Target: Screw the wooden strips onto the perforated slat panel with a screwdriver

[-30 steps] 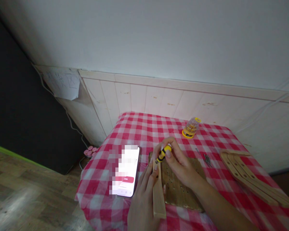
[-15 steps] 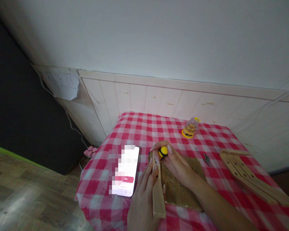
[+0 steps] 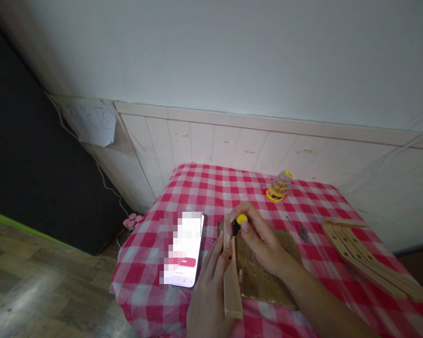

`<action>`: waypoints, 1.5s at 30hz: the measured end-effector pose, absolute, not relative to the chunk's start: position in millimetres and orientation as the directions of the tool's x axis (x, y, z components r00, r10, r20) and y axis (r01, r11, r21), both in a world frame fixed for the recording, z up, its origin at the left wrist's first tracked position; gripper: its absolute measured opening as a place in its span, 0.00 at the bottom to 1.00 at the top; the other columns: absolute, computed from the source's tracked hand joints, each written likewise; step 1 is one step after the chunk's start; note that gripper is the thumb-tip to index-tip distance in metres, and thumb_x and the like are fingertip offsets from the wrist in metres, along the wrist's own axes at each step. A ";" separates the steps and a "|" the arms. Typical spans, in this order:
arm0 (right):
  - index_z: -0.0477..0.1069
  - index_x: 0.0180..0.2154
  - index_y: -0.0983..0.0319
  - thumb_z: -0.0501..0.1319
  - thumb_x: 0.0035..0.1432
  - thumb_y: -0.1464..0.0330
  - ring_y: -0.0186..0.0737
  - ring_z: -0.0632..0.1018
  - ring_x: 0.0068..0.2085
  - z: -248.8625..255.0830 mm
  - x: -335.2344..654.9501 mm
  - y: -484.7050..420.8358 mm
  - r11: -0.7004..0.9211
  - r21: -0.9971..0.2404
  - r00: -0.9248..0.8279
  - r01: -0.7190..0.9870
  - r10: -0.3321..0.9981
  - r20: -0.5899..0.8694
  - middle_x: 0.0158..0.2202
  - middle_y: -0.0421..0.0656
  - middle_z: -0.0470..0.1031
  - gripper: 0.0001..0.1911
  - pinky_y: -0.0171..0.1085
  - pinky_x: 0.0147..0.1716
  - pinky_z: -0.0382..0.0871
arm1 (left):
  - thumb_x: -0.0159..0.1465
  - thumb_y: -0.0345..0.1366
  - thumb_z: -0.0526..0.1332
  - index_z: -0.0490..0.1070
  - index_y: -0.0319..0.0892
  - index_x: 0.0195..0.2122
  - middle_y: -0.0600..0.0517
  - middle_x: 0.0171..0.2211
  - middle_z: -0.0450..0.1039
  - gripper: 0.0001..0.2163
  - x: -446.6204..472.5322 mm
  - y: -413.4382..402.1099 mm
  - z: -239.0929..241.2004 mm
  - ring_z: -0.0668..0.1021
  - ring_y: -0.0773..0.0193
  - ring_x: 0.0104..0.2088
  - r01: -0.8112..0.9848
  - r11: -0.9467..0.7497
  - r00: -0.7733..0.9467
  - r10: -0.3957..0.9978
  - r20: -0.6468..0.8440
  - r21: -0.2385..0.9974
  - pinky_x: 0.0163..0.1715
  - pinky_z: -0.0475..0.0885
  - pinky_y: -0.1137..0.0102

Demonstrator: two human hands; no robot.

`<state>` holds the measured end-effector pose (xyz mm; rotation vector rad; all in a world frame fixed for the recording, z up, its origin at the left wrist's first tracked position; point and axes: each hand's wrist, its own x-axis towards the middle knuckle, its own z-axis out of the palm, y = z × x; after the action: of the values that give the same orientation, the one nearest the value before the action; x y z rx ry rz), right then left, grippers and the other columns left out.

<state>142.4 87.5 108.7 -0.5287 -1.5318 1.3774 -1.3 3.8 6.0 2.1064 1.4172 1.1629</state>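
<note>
My right hand [image 3: 255,230] grips a small screwdriver [image 3: 241,219] with a yellow and black handle, standing over the far part of a wooden slat [image 3: 233,295]. The screwdriver's tip is hidden by my fingers. My left hand [image 3: 211,277] is wrapped over the slat from the left, with the thumb showing on its right side. A dark hole is visible in the slat near my left fingertips. Under the slat and my right hand lies a brown board [image 3: 264,281] dotted with small holes.
A lit phone [image 3: 186,249] lies left of my hands. Several screws [image 3: 303,233] and curved wooden slats [image 3: 359,256] are at the right. A clear bit case with yellow ends [image 3: 280,187] stands near the wall. A checkered cloth [image 3: 211,188] covers the table.
My right fingers have turned around the screwdriver handle, and its yellow top has shifted slightly right and up. The left hand and the slat hold their place.
</note>
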 end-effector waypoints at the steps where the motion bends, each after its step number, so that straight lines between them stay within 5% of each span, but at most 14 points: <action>1: 0.69 0.46 0.52 0.59 0.74 0.51 0.38 0.72 0.34 106.9 142.3 87.8 0.259 -0.926 -0.421 -0.275 0.833 0.358 0.35 0.38 0.70 0.13 0.38 0.36 0.70 | 0.69 0.27 0.56 0.58 0.46 0.73 0.43 0.71 0.68 0.31 -1.5 3.6 5.7 0.73 0.49 0.69 0.599 -0.442 0.166 0.884 0.436 0.668 0.63 0.78 0.52; 9: 0.76 0.52 0.56 0.53 0.72 0.43 0.44 0.72 0.38 104.7 137.3 90.2 0.112 -0.935 -0.400 -0.336 0.882 0.250 0.37 0.42 0.68 0.27 0.45 0.43 0.72 | 0.67 0.24 0.56 0.58 0.45 0.73 0.40 0.71 0.67 0.32 -2.5 2.9 4.9 0.73 0.48 0.70 0.607 -0.473 0.168 0.862 0.479 0.638 0.62 0.79 0.52; 18: 0.75 0.45 0.54 0.58 0.74 0.51 0.41 0.76 0.43 116.0 141.0 86.8 0.370 -0.910 -0.367 -0.185 0.833 0.414 0.44 0.44 0.74 0.15 0.42 0.50 0.73 | 0.69 0.25 0.56 0.59 0.45 0.72 0.41 0.71 0.67 0.30 -0.6 3.6 7.3 0.72 0.48 0.70 0.594 -0.453 0.151 0.874 0.461 0.664 0.63 0.78 0.51; 22: 0.73 0.45 0.54 0.60 0.73 0.51 0.41 0.80 0.45 118.2 139.6 86.5 0.318 -0.921 -0.372 -0.225 0.845 0.383 0.51 0.46 0.75 0.15 0.42 0.46 0.77 | 0.69 0.25 0.57 0.59 0.45 0.72 0.41 0.72 0.66 0.30 0.1 4.5 9.6 0.72 0.48 0.70 0.593 -0.462 0.143 0.867 0.478 0.660 0.62 0.78 0.51; 30: 0.68 0.45 0.53 0.61 0.73 0.52 0.37 0.76 0.31 110.2 140.7 87.5 0.236 -0.931 -0.415 -0.279 0.845 0.339 0.34 0.39 0.74 0.13 0.36 0.30 0.74 | 0.70 0.25 0.55 0.58 0.47 0.73 0.42 0.71 0.68 0.30 -2.3 4.9 6.8 0.74 0.48 0.69 0.609 -0.490 0.170 0.849 0.501 0.623 0.60 0.80 0.53; 39: 0.76 0.53 0.55 0.54 0.73 0.45 0.44 0.74 0.40 104.0 138.4 89.3 0.120 -0.942 -0.400 -0.315 0.883 0.246 0.39 0.44 0.72 0.26 0.44 0.43 0.73 | 0.69 0.25 0.56 0.58 0.46 0.73 0.41 0.70 0.68 0.30 -1.0 2.9 7.3 0.73 0.49 0.69 0.590 -0.454 0.155 0.875 0.459 0.667 0.63 0.78 0.51; 45: 0.79 0.46 0.55 0.58 0.72 0.47 0.45 0.77 0.43 113.3 142.1 87.4 0.300 -0.943 -0.391 -0.142 0.858 0.332 0.39 0.45 0.75 0.22 0.45 0.50 0.74 | 0.69 0.25 0.55 0.56 0.46 0.74 0.40 0.72 0.65 0.31 -0.1 2.9 4.4 0.71 0.48 0.71 0.605 -0.457 0.168 0.874 0.456 0.652 0.64 0.77 0.49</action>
<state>142.1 87.4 113.3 -0.6736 -1.5854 1.2781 -0.1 2.9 4.4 2.1299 1.4125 1.1787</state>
